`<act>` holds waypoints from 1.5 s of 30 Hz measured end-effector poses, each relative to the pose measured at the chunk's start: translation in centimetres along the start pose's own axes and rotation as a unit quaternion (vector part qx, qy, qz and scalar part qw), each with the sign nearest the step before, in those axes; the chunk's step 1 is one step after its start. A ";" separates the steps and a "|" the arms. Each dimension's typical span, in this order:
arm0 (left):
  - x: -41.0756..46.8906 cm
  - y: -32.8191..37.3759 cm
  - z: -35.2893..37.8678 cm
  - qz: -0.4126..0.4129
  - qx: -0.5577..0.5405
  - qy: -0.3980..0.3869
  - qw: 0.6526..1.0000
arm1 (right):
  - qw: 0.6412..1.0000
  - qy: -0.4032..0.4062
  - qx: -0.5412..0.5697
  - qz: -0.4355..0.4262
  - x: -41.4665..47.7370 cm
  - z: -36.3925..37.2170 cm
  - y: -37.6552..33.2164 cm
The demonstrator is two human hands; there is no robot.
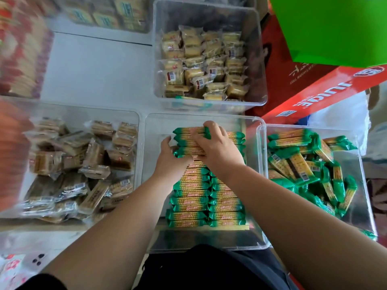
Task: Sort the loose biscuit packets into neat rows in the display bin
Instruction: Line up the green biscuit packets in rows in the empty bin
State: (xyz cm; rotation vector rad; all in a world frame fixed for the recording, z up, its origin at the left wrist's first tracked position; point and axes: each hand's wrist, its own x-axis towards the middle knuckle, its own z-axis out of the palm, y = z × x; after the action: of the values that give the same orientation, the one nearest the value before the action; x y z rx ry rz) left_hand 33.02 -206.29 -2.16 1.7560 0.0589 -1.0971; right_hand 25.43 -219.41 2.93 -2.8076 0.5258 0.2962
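A white surface [94, 70] carries several clear plastic bins, and the view blurs toward its left edge. The display bin [152, 174] sits at the centre. Inside it, two rows of green-ended biscuit packets [194, 197] lie side by side, each packet crosswise, running from 6 o'clock toward 12 o'clock.

At the far end of the left row both hands hold a bundle [188, 132] of the same packets. The right hand [213, 143] lies over its top with fingers curled down onto the wrappers. The left hand [171, 158] clasps the bundle's left end, fingers bent against the green ends.

At 3 o'clock a second bin [364, 185] touches the display bin's wall and holds loose packets [303, 164] heaped at all angles. At 9 o'clock a third bin [138, 122] holds brown biscuits in clear wrap [83, 164], also jumbled. At 12 o'clock a fourth bin [261, 59] holds pale cakes [203, 63] in clear wrappers.

A red carton [314, 97] leans at 2 o'clock, and above it is a bright green shape [335, 28]. Blurred red packaging [21, 49] lies at 10 o'clock. Dark clothing [209, 268] fills 6 o'clock.
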 end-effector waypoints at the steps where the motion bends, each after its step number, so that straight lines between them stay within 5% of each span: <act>1: 0.0 0.0 0.0 -0.009 -0.033 -0.014 0.999 | 1.000 0.010 0.014 0.000 -0.2 0.2 0.0; 5: -0.2 0.8 0.1 -0.034 -0.136 -0.026 0.990 | 0.999 -0.011 0.046 -0.011 0.0 0.0 0.4; 9: -0.1 2.4 0.3 -0.033 -0.053 0.021 0.998 | 0.999 0.047 0.011 -0.018 0.0 -0.3 0.7; 16: 0.9 3.8 0.1 -0.051 -0.080 0.061 0.994 | 0.991 0.089 0.084 -0.047 -1.4 0.5 2.4; 21: 0.4 4.3 0.0 -0.070 -0.098 0.035 0.992 | 0.992 0.054 0.085 -0.074 -2.0 -0.2 3.0; 25: 0.0 5.1 0.0 -0.059 -0.062 0.003 0.996 | 0.995 0.057 0.081 0.008 -2.8 -0.3 3.7; 35: -0.1 3.3 0.2 -0.014 -0.124 0.063 0.990 | 0.994 0.003 0.106 0.003 -2.2 -1.1 2.4; 45: 0.0 3.4 -0.1 0.032 0.027 0.043 0.998 | 0.992 -0.062 0.109 0.012 -2.1 -1.3 3.1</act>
State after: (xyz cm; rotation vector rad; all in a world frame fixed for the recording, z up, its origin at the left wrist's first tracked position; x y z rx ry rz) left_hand 34.75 -207.85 0.33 1.8412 0.0268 -0.9845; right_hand 22.53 -221.89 3.94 -2.5558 0.5306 0.3895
